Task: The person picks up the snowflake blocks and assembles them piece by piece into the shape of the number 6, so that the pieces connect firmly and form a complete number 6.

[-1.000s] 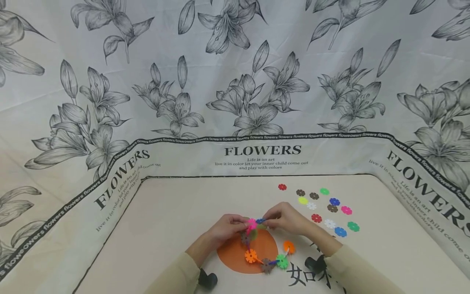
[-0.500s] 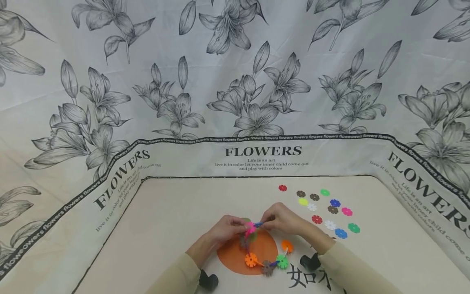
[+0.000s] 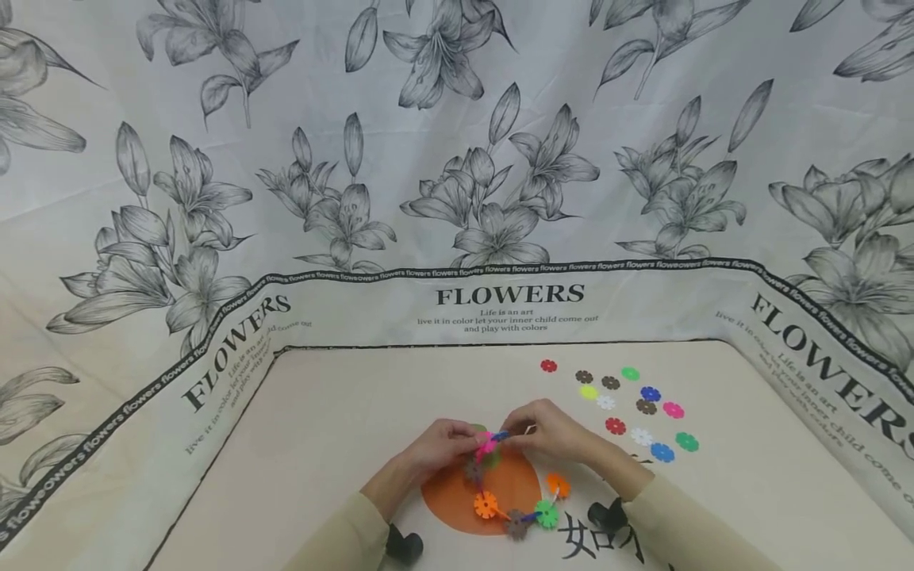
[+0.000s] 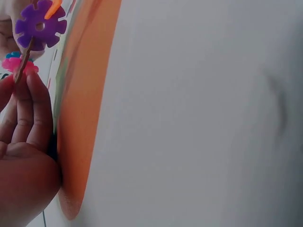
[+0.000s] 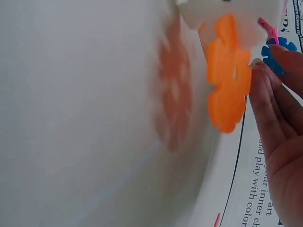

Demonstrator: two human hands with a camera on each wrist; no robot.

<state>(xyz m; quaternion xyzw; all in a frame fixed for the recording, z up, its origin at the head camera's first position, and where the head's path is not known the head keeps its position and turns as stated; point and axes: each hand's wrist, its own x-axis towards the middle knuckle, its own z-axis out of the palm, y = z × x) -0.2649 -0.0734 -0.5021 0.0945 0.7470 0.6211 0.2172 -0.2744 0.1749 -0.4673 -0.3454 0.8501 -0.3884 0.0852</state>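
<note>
A curved chain of notched plastic snowflake discs hangs between and below my hands in the head view. My left hand [image 3: 441, 444] pinches the chain's upper end near the pink disc [image 3: 488, 442]; a brown disc [image 4: 25, 61] and a purple disc [image 4: 40, 26] show above its fingertips in the left wrist view. My right hand [image 3: 546, 430] pinches the blue disc [image 5: 277, 56], which meets the pink one. Lower along the chain come an orange disc [image 3: 485, 504], a brown one, a green disc [image 3: 547, 514] and, at the free end, another orange disc [image 5: 229, 80].
Loose discs lie scattered at the back right, among them a red disc [image 3: 548, 365], a yellow disc [image 3: 589, 392] and a pink disc [image 3: 673, 410]. Under the hands, the tabletop bears a printed orange circle [image 3: 457, 507] and black characters [image 3: 585, 533]. A flower-printed cloth [image 3: 343, 305] hangs behind.
My right hand has shifted slightly left and down. The blue disc has turned from nearly flat to edge-on against the pink disc. My left hand has barely moved.
</note>
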